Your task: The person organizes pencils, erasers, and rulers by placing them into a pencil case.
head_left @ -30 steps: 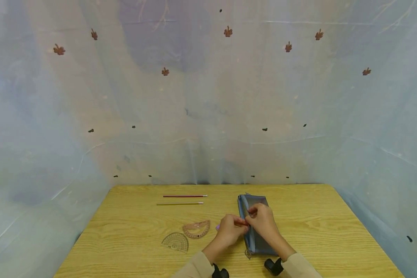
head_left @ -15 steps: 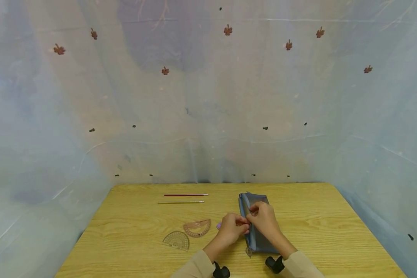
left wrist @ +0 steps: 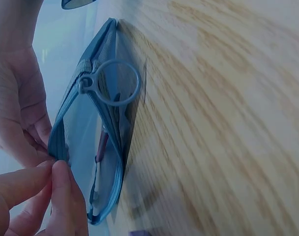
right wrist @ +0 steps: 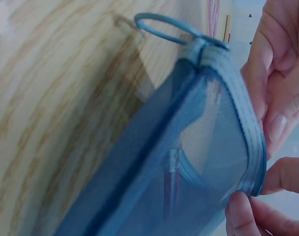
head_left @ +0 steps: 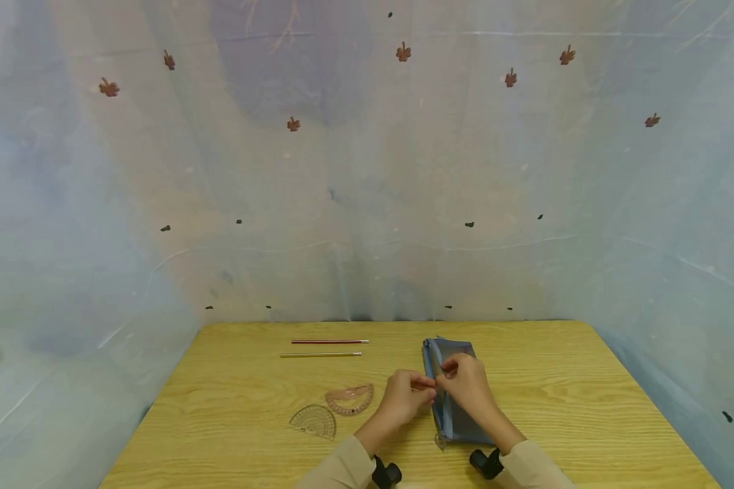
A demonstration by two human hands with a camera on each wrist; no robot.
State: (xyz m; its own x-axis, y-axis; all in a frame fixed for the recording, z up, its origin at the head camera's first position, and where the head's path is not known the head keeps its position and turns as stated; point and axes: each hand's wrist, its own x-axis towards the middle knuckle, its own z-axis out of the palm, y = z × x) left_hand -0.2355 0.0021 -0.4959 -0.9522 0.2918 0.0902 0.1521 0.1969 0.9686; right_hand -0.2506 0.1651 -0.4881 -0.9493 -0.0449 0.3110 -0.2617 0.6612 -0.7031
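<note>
A blue-grey see-through zip pencil pouch lies on the right half of the table, its zipped mouth gaping. My right hand pinches the zip edge between thumb and forefinger, plainest in the right wrist view. From the other side, my left hand brings thumb and forefinger together at the same edge and appears to pinch it. A ring pull hangs at the pouch's near end. Through the mesh shows a pencil end with a metal band. A dark purplish slim item is also inside.
Left of the hands lie a pinkish protractor and a clear protractor. Farther back are a red pencil and a yellow pencil. A small purple thing is partly visible beside the pouch. A patterned curtain hangs behind the table.
Both hands stay at the zip edge, with their fingertips shifted slightly away from me. The small purple thing beside the left hand is now hidden in the head view. The head view shifts slightly.
</note>
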